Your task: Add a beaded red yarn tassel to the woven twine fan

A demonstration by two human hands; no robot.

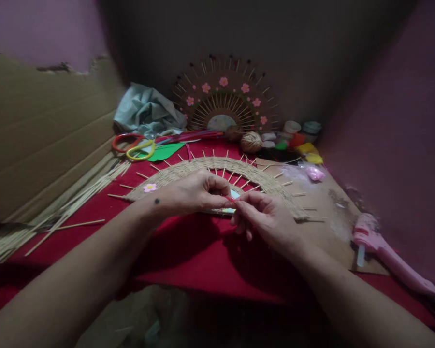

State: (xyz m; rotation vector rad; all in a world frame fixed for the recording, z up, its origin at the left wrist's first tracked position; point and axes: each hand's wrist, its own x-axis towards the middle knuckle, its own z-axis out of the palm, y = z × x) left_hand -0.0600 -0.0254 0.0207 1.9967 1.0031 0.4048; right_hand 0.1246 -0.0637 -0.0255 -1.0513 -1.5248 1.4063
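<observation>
Thin sticks (7,244) lie leftmost, apparently kept off the work area. Left hand (203,191) and right hand (266,215) pinch a tiny red piece (231,198), probably for precision, above the woven fan (177,171); the pink glue gun (389,255) rests rightmost, seemingly within reach.

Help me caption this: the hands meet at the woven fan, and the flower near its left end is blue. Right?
Not the colour: the head view shows that flower pink with a yellow centre. The left hand and right hand do meet at the woven fan.
</observation>
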